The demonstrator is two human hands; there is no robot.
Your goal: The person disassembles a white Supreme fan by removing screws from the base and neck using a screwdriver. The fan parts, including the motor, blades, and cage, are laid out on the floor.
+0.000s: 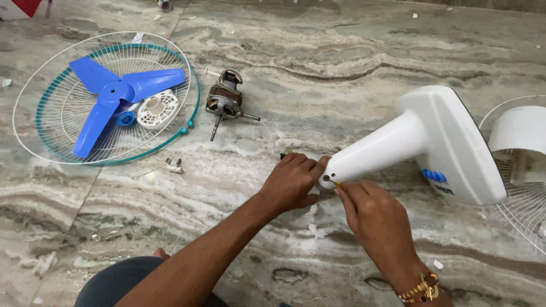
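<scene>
A white fan base with a tapering neck point(432, 142) lies on its side on the marble floor. My left hand point(293, 182) grips the narrow end of the neck. My right hand point(369, 213) pinches a small yellowish screw or tool tip point(336, 184) against a hole at the neck's end. A bracelet sits on my right wrist.
A wire fan guard point(34, 85) at the left holds a blue three-blade propeller point(114, 94), a blue knob and a white round cap point(158, 109). A bare fan motor with shaft point(224, 102) lies mid-floor, a small white clip point(174, 165) near it. Another white guard and housing point(520, 142) sit far right.
</scene>
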